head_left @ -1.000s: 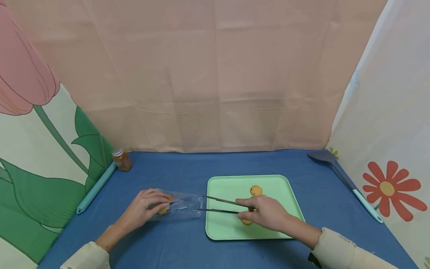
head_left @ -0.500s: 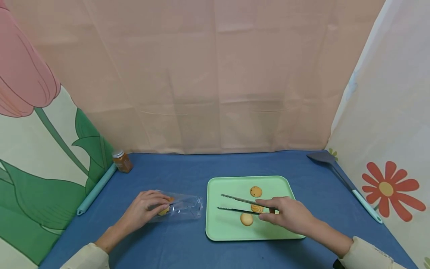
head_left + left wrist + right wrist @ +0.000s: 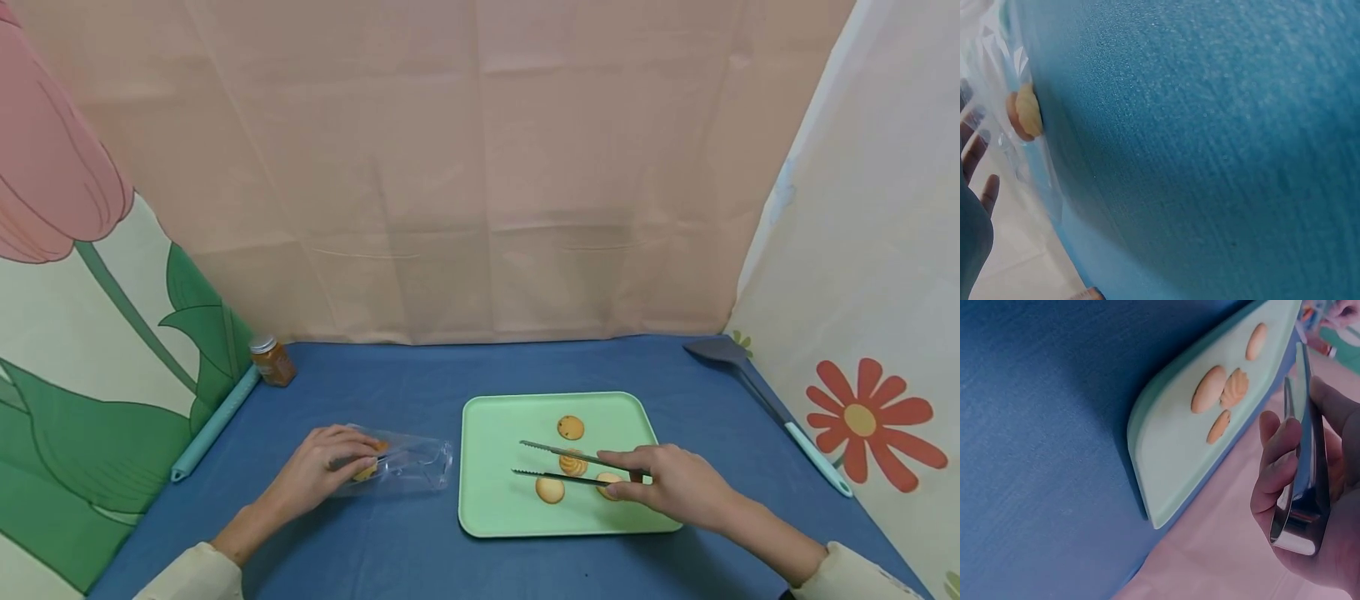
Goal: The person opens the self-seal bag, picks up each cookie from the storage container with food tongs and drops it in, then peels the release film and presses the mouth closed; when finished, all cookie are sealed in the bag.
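My left hand (image 3: 324, 468) holds a clear plastic bag (image 3: 423, 460) by its left part, the other end pointing toward the tray. Inside the bag are cookies, one a pale swirled cookie (image 3: 1029, 111) against a browner one. With my right hand (image 3: 678, 483) I grip metal tongs (image 3: 1310, 481) over the green tray (image 3: 495, 417), tips apart and nothing between them. On the tray lie a speckled round cookie (image 3: 571, 427), a swirled cookie (image 3: 568, 467), a plain round cookie (image 3: 550, 490) and another cookie (image 3: 609, 478) partly covered by my fingers and the tongs.
A spatula (image 3: 780, 410) with a pale handle lies along the right edge of the blue cloth (image 3: 390, 550). At the back left stands a jar (image 3: 273, 362) of brown contents, beside a long pale-blue roll (image 3: 216, 423). Fabric walls border the table at the back and sides.
My right hand and the tongs have drawn back rightward from the bag's open end to above the tray, uncovering cookies there. The left hand and bag have stayed in place.
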`<state>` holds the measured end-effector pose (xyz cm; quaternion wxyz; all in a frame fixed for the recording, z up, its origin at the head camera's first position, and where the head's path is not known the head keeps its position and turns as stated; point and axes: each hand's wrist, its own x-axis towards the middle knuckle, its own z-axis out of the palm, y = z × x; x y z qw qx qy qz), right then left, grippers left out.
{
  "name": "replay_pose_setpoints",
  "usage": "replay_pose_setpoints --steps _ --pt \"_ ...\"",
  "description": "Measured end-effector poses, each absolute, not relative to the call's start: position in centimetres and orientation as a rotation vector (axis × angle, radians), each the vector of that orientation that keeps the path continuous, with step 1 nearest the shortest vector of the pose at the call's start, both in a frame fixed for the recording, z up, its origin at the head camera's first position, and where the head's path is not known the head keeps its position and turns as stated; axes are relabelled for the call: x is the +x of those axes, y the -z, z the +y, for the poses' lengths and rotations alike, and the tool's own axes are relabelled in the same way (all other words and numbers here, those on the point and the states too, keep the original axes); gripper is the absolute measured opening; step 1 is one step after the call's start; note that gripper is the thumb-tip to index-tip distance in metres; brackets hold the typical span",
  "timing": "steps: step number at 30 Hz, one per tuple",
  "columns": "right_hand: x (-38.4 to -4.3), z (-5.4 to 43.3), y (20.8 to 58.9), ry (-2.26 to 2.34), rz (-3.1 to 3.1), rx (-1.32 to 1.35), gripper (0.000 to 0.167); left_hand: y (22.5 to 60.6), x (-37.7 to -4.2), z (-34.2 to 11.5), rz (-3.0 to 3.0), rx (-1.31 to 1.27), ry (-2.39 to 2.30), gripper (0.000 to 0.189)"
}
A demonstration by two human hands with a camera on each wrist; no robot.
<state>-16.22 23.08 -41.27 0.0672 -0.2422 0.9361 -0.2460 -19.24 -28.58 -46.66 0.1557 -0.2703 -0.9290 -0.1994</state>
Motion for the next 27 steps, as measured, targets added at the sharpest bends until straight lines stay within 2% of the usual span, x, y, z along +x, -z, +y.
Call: replay_pose_setpoints --steps 12,27 --pt "-16.0 23.9 42.2 0.747 2.787 -0.781 0.05 46.5 -19.0 -28.4 -2.696 -0.752 0.576 0.02" --pt "-15.7 26.2 42.1 0.657 2.735 -0.683 0.055 46.8 -19.4 -28.7 -2.65 -0.779 0.556 0.019"
